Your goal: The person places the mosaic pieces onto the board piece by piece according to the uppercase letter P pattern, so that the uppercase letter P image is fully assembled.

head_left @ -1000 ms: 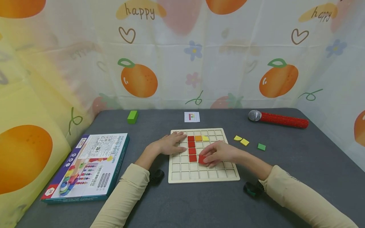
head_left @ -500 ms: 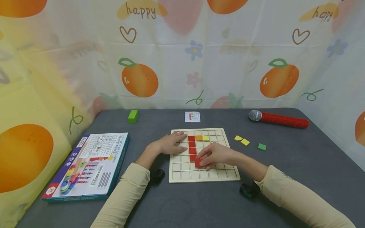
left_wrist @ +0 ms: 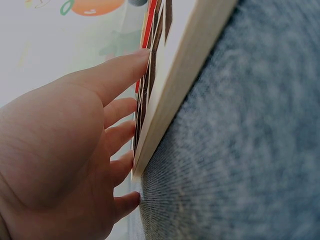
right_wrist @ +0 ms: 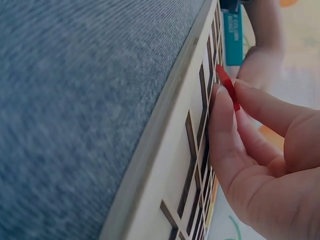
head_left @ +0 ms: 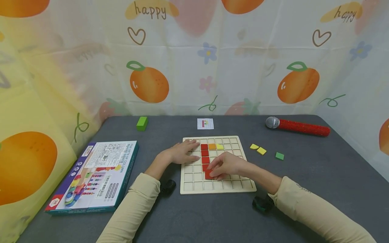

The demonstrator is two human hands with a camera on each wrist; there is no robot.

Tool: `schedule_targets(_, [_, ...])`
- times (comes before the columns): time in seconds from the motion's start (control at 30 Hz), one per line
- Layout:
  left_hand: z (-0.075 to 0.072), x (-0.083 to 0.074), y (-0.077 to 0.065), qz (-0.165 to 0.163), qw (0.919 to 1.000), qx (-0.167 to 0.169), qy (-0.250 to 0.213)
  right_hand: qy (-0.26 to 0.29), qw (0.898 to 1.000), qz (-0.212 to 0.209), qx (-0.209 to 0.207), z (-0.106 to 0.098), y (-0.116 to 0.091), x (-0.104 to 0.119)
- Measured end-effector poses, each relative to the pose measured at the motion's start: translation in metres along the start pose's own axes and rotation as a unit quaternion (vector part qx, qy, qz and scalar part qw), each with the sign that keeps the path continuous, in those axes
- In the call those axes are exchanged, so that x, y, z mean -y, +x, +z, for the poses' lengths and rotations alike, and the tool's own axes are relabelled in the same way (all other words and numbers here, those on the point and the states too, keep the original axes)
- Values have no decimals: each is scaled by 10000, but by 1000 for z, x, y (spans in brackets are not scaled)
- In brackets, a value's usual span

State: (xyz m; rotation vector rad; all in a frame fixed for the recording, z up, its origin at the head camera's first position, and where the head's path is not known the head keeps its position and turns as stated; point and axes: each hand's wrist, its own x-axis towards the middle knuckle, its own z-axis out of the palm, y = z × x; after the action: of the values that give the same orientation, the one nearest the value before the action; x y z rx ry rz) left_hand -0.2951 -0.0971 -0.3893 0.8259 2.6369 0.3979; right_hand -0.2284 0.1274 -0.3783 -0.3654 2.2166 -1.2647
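A pale wooden grid board (head_left: 189, 187) lies on the table. Down one of its columns runs a line of red square tiles (head_left: 205, 153), with an orange tile (head_left: 212, 146) and a yellow tile (head_left: 219, 146) beside the top one. My right hand (head_left: 228, 166) pinches another red tile (head_left: 208, 174) between thumb and fingers, low over the cell below that line; in the right wrist view this red tile (right_wrist: 228, 86) is tilted against the grid. My left hand (head_left: 181, 152) rests on the board's left part, fingers spread, fingertips (left_wrist: 142, 54) on the surface.
Two yellow tiles (head_left: 261, 151) and a green tile (head_left: 280, 156) lie right of the board. Behind it are a small printed pattern card (head_left: 205, 124), a green block (head_left: 141, 124) and a red microphone (head_left: 304, 128). A flat box (head_left: 94, 175) lies at left.
My right hand has moved slightly left and down with the red tile, bringing it under the red column. The left hand has stayed in place.
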Motion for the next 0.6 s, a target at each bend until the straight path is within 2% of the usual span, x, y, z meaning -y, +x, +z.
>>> schedule_targets(0.37, [1, 1, 2, 22, 10000, -9, 30, -114, 9997, -83, -198, 3, -2, 1])
schedule_targets(0.6, [1, 1, 2, 26, 10000, 13, 46, -238, 9994, -217, -102, 3, -3, 2])
